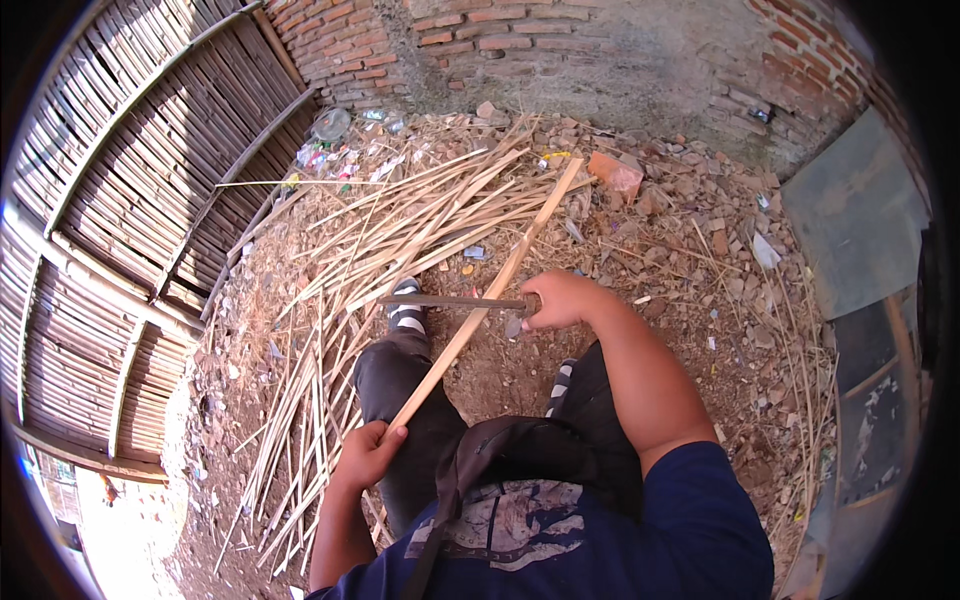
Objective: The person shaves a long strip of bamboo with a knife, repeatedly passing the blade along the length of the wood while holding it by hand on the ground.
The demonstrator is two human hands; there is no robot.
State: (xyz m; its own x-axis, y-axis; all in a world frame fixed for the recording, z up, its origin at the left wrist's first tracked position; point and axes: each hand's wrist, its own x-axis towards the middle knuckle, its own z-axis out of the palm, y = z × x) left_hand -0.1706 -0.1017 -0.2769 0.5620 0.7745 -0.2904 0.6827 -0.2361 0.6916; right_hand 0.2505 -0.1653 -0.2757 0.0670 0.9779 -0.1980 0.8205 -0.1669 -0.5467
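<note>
My left hand (367,455) is closed round the near end of a long, flat bamboo strip (440,368), above my left thigh. The strip slants away to the far right, its other end reaching the rubble. In my right hand (562,299) is the handle of a machete-like knife (440,301), and the fingers are closed on it. Its narrow dark blade points left and crosses over the strip near its middle. Whether the edge bites into the strip, I cannot tell. Beyond the knife lies a heap of thin split bamboo strips (430,215).
More thin strips (290,440) lie on the ground along my left. A slatted bamboo wall (130,170) stands at the left, a brick wall (600,70) at the back. A loose brick (615,175) sits amid rubble near the strip's far end. Grey sheets (855,215) lean at the right.
</note>
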